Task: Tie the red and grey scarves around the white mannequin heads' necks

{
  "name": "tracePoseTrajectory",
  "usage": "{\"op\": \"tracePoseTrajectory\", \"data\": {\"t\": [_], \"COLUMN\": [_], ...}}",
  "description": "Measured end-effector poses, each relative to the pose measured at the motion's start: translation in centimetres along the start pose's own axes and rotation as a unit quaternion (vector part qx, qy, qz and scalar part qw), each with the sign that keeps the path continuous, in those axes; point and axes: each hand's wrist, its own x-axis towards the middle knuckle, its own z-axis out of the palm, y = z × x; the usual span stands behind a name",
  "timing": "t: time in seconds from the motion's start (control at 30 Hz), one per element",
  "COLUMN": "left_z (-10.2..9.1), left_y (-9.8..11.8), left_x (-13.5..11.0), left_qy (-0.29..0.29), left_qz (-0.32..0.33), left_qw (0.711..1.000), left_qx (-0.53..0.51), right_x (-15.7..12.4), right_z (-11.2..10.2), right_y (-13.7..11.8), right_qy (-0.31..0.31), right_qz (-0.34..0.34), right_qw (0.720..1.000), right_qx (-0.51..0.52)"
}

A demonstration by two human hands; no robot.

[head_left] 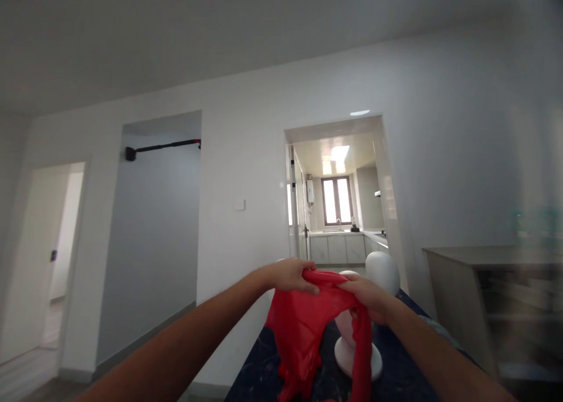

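Note:
A red, sheer scarf (294, 317) hangs bunched between my two hands, its ends draping down over the table. My left hand (292, 274) grips its top edge from the left, thumb and fingers closed on the cloth. At the upper right of the scarf, my right hand (368, 296) pinches the gathered fabric, and a twisted length falls below it. Just behind the cloth stands a white mannequin head (347, 331) on a round base, partly hidden by the scarf and my right hand. A second white mannequin head (382, 272) stands farther back to the right.
The heads stand on a dark blue, marble-patterned table (253, 367). To the right is a wooden shelf unit (457, 296), blurred toward the frame edge. A doorway ahead shows a kitchen with a counter (336, 233). A black-and-red pole (167, 145) spans a wall recess at left.

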Motion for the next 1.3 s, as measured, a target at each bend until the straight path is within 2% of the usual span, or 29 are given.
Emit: {"op": "tracePoseTrajectory", "data": {"t": [0.13, 0.23, 0.4, 0.5, 0.57, 0.67, 0.73, 0.8, 0.87, 0.97, 1.03, 1.13, 1.2, 1.3], "left_z": [1.3, 1.7, 0.9, 1.1, 1.6, 2.3, 2.3, 2.0, 1.8, 1.9, 2.3, 2.4, 2.0, 0.7], "left_y": [-0.6, -1.4, -2.9, -2.7, -2.0, -0.7, 0.0, 0.8, 1.8, 3.9, 5.2, 6.5, 6.5, 5.2], "left_x": [0.8, 1.4, 1.0, 0.8, 0.8, 1.0, 1.1, 1.3, 2.0, 4.1, 5.9, 7.9, 8.3, 7.8], "left_qy": [-0.045, -0.038, -0.016, -0.026, -0.038, -0.049, -0.061, -0.072, -0.074, -0.047, -0.011, 0.067, 0.119, 0.171], "left_qz": [0.019, 0.019, 0.020, 0.011, -0.001, -0.010, 0.003, 0.028, 0.052, 0.074, 0.082, 0.088, 0.085, 0.073], "left_qw": [0.998, 0.997, 1.000, 0.989, 0.952, 0.855, 0.811, 0.795, 0.793, 0.808, 0.829, 0.857, 0.862, 0.849], "left_qx": [0.048, 0.061, -0.016, -0.145, -0.303, -0.516, -0.582, -0.601, -0.602, -0.583, -0.553, -0.503, -0.485, -0.495], "right_x": [-0.4, -1.1, -2.4, -2.2, -2.0, -1.9, -2.1, -2.4, -2.6, -2.3, -1.9, -1.5, -1.6, -2.7], "right_z": [-1.0, -1.7, -2.8, -2.7, -2.6, -3.2, -3.9, -4.2, -3.5, -0.2, 2.5, 4.8, 4.4, 1.2], "right_y": [-1.2, -2.1, -3.0, -3.4, -3.9, -4.3, -4.0, -3.2, -1.9, 0.6, 2.3, 4.2, 4.9, 5.0], "right_qy": [-0.027, -0.084, -0.188, -0.186, -0.159, -0.150, -0.163, -0.168, -0.156, -0.126, -0.116, -0.124, -0.130, -0.124], "right_qz": [0.015, 0.037, 0.113, 0.095, 0.060, 0.043, 0.054, 0.062, 0.047, -0.038, -0.082, -0.076, -0.060, -0.026], "right_qw": [0.999, 0.995, 0.969, 0.970, 0.980, 0.982, 0.976, 0.974, 0.982, 0.990, 0.983, 0.977, 0.978, 0.985], "right_qx": [-0.016, -0.037, -0.117, -0.126, -0.102, -0.103, -0.131, -0.141, -0.100, 0.040, 0.119, 0.158, 0.151, 0.120]}}
